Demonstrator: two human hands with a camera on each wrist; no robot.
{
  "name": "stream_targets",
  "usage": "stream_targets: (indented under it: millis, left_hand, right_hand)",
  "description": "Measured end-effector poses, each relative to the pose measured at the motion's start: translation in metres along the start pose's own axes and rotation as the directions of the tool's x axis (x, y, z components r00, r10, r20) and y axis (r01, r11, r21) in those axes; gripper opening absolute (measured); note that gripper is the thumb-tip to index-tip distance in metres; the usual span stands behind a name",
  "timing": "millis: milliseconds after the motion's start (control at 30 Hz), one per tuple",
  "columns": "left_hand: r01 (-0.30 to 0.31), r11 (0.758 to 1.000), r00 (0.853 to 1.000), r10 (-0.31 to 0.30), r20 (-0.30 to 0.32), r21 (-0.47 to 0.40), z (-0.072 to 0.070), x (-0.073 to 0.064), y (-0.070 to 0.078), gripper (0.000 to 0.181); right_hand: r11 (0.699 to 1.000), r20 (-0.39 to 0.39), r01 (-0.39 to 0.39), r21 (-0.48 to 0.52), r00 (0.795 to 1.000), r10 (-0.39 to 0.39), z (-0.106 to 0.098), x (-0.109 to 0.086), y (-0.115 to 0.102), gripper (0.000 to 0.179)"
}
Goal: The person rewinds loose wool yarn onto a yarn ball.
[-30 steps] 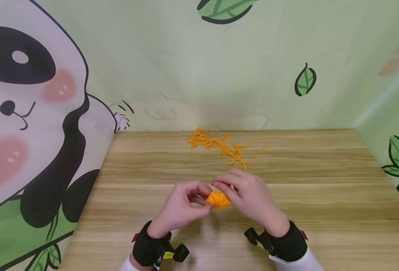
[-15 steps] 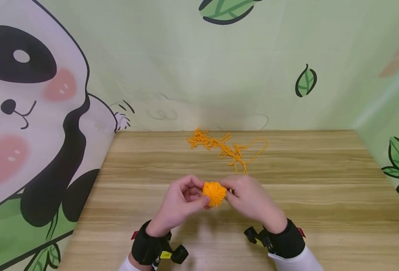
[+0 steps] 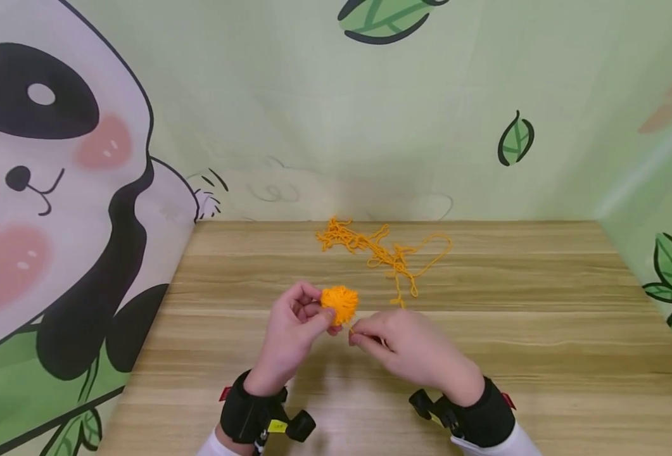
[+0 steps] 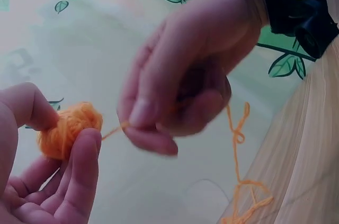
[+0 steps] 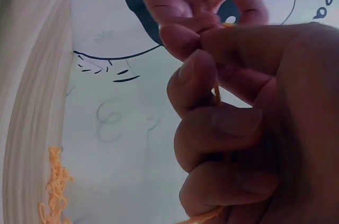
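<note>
The table (image 3: 552,266) bears a loose tangle (image 3: 344,238) near its far edge. The right hand (image 3: 415,350), back upward, points leftward, fingers curled; the left hand (image 3: 286,334) grips the roundish ball (image 3: 341,303) up and left of the right fingertips, which pinch the strand (image 4: 112,132) running straight from it.

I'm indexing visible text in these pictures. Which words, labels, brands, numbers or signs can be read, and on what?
"Pa": sideways, on the panda-printed backdrop, right wrist view; any following letters hidden.
Yellow labels on both wrist cameras: too small or blurred to read.
Red tags on the wristbands: nothing legible.
</note>
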State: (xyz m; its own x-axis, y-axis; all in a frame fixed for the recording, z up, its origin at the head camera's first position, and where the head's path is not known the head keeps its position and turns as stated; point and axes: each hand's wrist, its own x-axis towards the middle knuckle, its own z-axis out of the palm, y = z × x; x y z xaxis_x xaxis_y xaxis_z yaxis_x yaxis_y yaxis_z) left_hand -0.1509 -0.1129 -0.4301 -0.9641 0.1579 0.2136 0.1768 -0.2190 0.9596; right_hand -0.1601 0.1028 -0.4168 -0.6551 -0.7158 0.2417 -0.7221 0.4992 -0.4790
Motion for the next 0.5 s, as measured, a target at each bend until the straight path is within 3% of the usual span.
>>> stream_targets:
  millis: [267, 500]
  left_hand:
    - [0.035, 0.989, 0.997, -0.025, -0.07, 0.146, -0.001, 0.0021, -0.0031, 0.02]
    - [0.023, 0.958, 0.998, -0.007, -0.056, 0.285, 0.0011, 0.0014, -0.005, 0.02]
  right_hand:
    - [0.99, -0.119, 0.132, -0.041, 0.984, -0.136, -0.006, -0.004, -0.0058, 0.015]
    - [0.987, -0.212, 0.15, -0.058, 0.964, -0.159, -0.0104, -0.0052, -0.0089, 0.01]
